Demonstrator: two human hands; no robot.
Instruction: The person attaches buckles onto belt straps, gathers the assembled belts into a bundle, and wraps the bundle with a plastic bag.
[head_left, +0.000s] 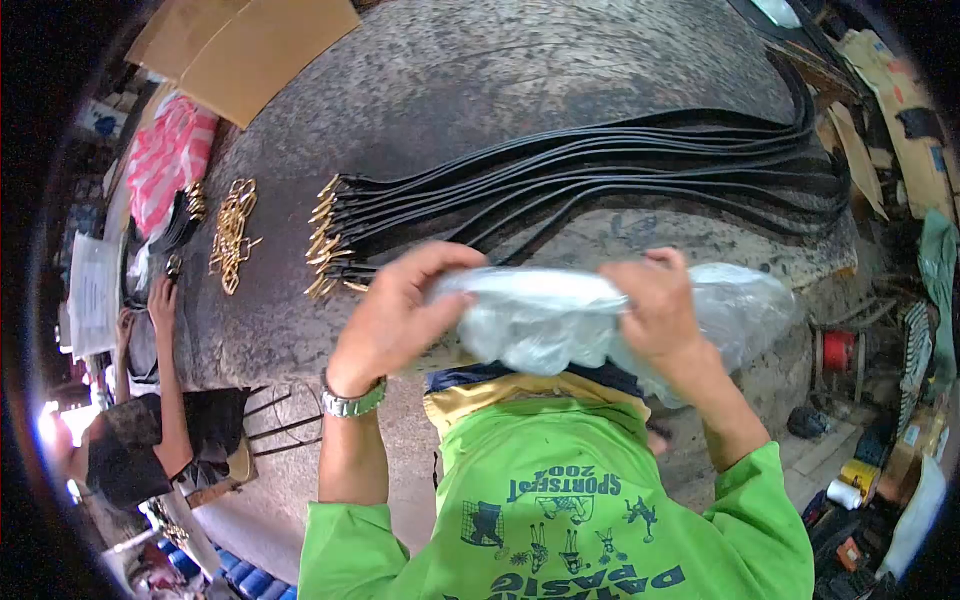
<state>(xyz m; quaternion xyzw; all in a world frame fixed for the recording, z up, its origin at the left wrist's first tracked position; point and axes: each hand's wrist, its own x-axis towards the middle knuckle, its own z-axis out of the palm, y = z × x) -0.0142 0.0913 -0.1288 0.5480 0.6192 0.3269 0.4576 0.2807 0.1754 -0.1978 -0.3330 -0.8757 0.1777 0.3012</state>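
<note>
Clear plastic bags [540, 320] are stretched between my two hands over the near edge of the table. My left hand [405, 310], with a metal watch on its wrist, has its fingers and thumb closed round the left end of the plastic. Farther right, my right hand [655, 305] grips the plastic, and a loose part of it hangs out beyond that hand. Behind my hands, a row of long black straps [560, 170] lies side by side, their gold buckle ends [325, 235] to the left. A pile of gold buckles [233, 235] sits farther left.
Another person [150, 430] sits at the left edge, a hand near more straps. A cardboard sheet [240, 60] lies at the back left, beside a pink and white striped bag [170, 160]. A red spool [840, 352] stands at the right, below the table.
</note>
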